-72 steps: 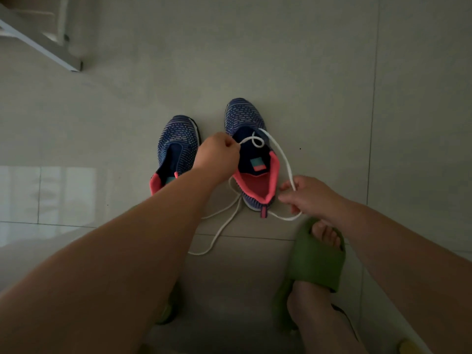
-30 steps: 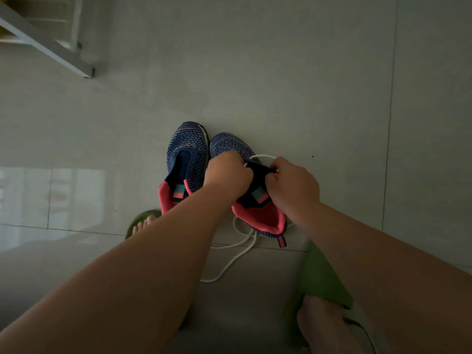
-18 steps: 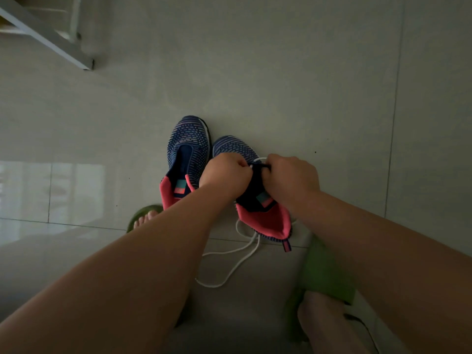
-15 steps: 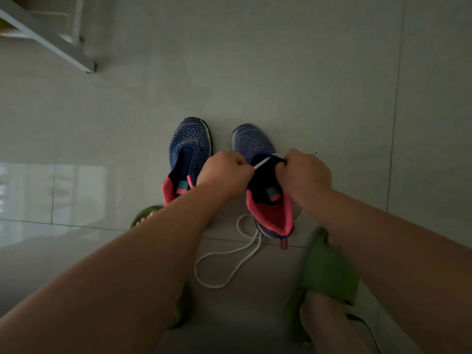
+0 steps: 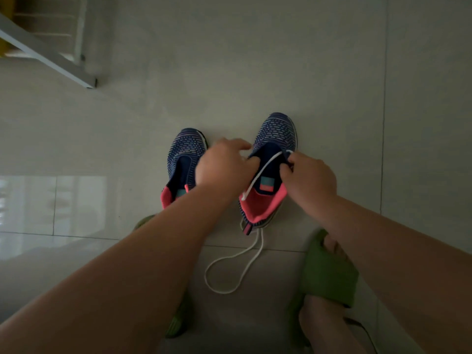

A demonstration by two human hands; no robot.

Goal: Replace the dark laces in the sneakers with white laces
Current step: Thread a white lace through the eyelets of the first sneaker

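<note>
**A:** Ok so what's the layout here? Pretty dim but I can make out the tiled floor (image 5: pixel 255 60) and the person's two arms reaching down to a pair of sneakers.

**B:** Yep. The right sneaker (image 5: pixel 277 139) is the one being worked on, sitting directly under both hands with its toe poking out beyond them. The left sneaker (image 5: pixel 185 154) is parked just outside the left hand (image 5: pixel 224 166), touching nothing, and I see no lace in it. Green slides on the feet too, the right slide (image 5: pixel 329 274) is just behind the right wrist.

**B:** Hands: the right hand (image 5: pixel 307 180) is curled at the shoe's right edge, pinching the white lace (image 5: pixel 265 167) where it comes out near an eyelet. Left one sits over the left side of the tongue opening, fingers loosely curved. Honestly can't tell if it's holding the lace or the shoe, that part is hidden.

**A:** And the rest of the lace?

**B:** One run crosses the tongue diagonally between the hands. The slack trails out behind the heel, toward the person, in a loose loop on the floor.

**A:** How's it gonna handle?

**B:** My guess: knit upper is soft and light, so it'll squish and slide unless one hand steadies the collar. The lace is floppy and thin, so grab it right at the stiff tip to poke it through eyelets.
</note>
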